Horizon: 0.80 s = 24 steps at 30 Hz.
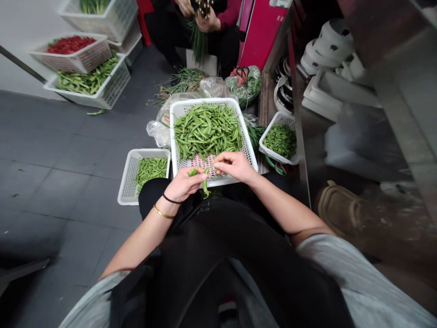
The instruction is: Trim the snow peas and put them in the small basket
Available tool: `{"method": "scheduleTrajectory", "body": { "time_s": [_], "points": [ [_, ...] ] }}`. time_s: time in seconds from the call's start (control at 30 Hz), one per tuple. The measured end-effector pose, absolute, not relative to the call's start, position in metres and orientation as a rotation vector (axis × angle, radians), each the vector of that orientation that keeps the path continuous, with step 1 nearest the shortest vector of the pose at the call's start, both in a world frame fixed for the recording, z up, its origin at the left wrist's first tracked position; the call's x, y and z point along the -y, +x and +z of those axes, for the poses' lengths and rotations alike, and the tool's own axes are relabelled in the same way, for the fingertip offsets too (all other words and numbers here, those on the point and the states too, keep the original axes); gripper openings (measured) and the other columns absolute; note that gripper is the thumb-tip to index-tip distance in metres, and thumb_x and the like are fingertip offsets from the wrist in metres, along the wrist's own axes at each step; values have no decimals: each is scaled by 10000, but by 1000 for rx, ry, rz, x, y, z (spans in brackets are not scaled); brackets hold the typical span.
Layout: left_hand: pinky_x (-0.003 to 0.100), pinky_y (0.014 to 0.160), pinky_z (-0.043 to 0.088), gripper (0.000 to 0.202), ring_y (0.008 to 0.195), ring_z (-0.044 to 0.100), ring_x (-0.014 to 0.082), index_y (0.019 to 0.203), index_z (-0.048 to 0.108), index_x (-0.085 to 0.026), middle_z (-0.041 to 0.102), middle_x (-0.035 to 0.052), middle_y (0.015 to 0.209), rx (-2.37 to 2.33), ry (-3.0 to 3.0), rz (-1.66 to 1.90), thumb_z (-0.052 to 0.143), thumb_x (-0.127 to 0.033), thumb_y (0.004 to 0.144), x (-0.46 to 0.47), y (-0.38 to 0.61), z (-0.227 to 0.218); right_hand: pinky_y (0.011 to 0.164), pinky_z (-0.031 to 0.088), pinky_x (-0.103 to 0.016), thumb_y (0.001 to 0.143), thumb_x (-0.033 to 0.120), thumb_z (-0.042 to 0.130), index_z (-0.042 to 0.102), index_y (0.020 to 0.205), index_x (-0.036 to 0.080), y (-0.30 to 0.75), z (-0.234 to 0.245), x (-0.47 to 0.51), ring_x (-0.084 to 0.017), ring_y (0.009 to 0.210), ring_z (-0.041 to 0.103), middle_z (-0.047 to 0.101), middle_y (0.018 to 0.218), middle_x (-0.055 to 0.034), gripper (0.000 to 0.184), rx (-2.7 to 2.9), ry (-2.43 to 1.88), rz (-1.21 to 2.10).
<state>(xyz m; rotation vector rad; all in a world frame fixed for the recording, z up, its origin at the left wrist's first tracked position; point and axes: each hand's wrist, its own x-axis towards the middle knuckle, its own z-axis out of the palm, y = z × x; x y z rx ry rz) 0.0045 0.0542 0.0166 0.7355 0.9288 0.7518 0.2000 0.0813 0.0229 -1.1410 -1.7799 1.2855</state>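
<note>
- While my left hand (186, 183) and right hand (234, 166) pinch one pea pod (205, 184), few lie in the small basket (129, 182).
- The big basket (177, 109) holds many more.

Two bare forearms reach forward from the bottom corners and meet over the lap. The left hand (184, 183) is loosely curled, fingers (200, 175) pinched together — a dark band and a gold bangle circle its wrist. The right hand (234, 165) sits just beside it, palm down, fingers bent inward.
</note>
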Motion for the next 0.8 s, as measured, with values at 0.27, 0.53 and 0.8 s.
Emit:
{"method": "scheduleTrajectory", "body": {
  "time_s": [0.27,0.53,0.8],
  "points": [
    [129,314,128,285,310,206,-14,723,617,-97,366,-88,422,-809,648,720,801,-294,632,-53,13,13,579,377,-210,803,223,549,540,673,159,187,24,-84,-80,569,460,536,623,14,145,2095,-1027,753],
    [164,304,170,344,301,267,14,650,495,-161,516,-50,474,-1111,752,1132,798,-322,626,-63,-1,3,528,375,-208,798,229,539,517,687,172,210,19,-84,-76,535,443,519,618,20,126,1875,-1121,773],
    [198,456,327,208,470,424,66,734,605,-155,541,-27,581,-1311,1320,1191,717,-330,728,-53,-5,9,644,411,-233,854,267,562,610,876,151,199,21,-80,-108,658,521,589,718,-9,128,2222,-963,908]
  ]
}}
